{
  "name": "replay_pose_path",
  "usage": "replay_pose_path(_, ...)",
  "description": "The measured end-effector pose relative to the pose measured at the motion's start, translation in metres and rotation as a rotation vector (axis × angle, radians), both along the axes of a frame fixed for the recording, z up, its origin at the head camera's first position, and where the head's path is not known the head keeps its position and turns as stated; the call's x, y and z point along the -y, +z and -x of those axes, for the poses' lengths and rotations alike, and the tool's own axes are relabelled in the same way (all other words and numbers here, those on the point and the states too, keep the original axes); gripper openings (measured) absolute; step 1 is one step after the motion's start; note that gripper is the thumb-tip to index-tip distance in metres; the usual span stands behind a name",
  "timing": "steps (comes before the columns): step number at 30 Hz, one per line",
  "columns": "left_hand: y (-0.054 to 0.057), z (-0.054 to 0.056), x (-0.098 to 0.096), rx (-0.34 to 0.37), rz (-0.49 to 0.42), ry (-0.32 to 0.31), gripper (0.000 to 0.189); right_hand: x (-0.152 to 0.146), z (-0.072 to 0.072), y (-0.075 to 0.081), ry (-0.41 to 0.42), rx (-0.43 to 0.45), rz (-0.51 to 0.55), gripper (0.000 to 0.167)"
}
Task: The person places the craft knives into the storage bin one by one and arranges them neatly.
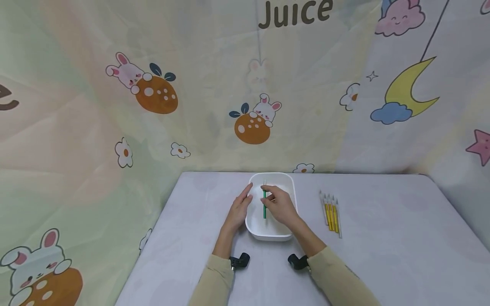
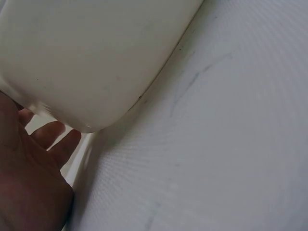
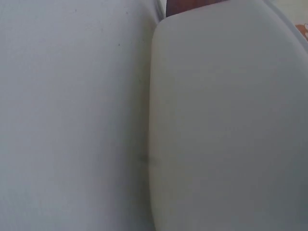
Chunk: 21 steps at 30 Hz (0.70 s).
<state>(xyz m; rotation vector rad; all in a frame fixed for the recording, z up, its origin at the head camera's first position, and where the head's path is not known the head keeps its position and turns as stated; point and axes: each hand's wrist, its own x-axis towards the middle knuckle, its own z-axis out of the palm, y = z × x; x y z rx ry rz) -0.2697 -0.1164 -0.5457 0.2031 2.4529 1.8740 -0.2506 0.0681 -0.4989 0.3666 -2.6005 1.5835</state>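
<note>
A white rectangular tray [image 1: 269, 234] with rounded corners stands on the table in the head view. My right hand [image 1: 281, 206] is over it and pinches a slim green pen-like stick [image 1: 264, 211] between thumb and fingers. The stick points lengthwise along the tray and has a pale upper end; its exact kind is unclear. At the tray's left rim my left hand [image 1: 238, 210] rests with its fingers fairly straight. The left wrist view shows that hand [image 2: 29, 168] against the tray's outer wall [image 2: 96, 62]. Only the tray's side [image 3: 226, 120] fills most of the right wrist view.
Right of the tray, several slim yellow and whitish pen-like sticks [image 1: 332, 214] lie side by side, pointed ends away from me. They rest on a table with a pale cloth [image 1: 394, 238]. A printed curtain [image 1: 206, 85] hangs behind the table's far edge.
</note>
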Motion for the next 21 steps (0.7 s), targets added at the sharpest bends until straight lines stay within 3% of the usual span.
replay_pose_path(14, -0.0016, 0.0002, 0.0015, -0.015, 0.010, 0.001, 0.046, 0.0044, -0.0003, -0.0022, 0.101, 0.132, -0.116, 0.051)
replay_pose_path(21, -0.0031, 0.0023, 0.0018, -0.017, 0.018, 0.008, 0.047, 0.0057, 0.0037, -0.0080, 0.158, 0.122, -0.248, 0.053)
